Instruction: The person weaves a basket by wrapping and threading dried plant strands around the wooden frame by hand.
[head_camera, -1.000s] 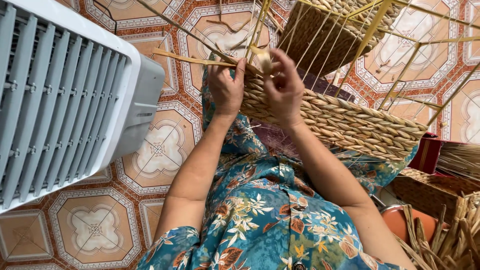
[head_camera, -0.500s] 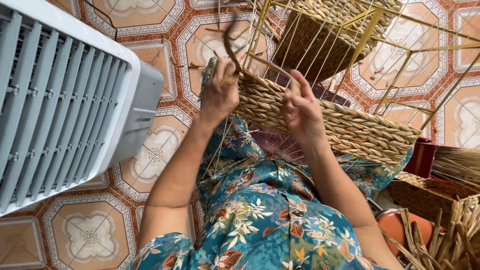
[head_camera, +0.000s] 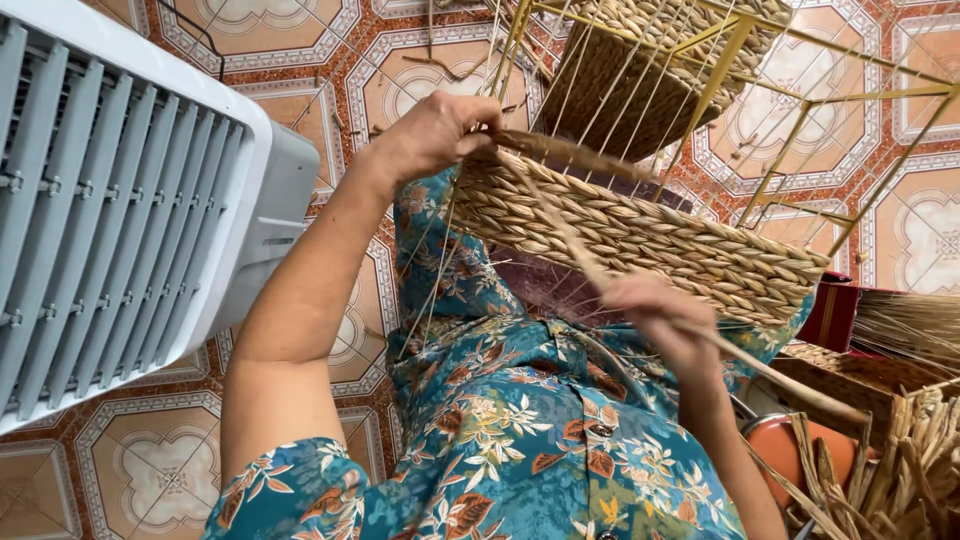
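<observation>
A half-woven straw basket (head_camera: 640, 235) on a yellow wire frame (head_camera: 800, 110) rests on my lap. My left hand (head_camera: 435, 130) grips the basket's left top corner, pinching the weave there. My right hand (head_camera: 655, 315) is lower, in front of the basket's woven wall, closed on a long flat straw strand (head_camera: 570, 235) that runs up to the corner by my left hand and trails off to the lower right. Thin upright strands rise from the woven band along the frame.
A large white and grey slatted fan unit (head_camera: 120, 210) stands close on the left. The floor has patterned orange tiles (head_camera: 400, 80). Bundles of dry straw (head_camera: 900, 470), a woven basket and an orange round thing (head_camera: 780, 445) lie at the lower right.
My right hand has dropped from the basket's top edge down and to the right, pulling the straw strand taut. My left hand stays at the left corner.
</observation>
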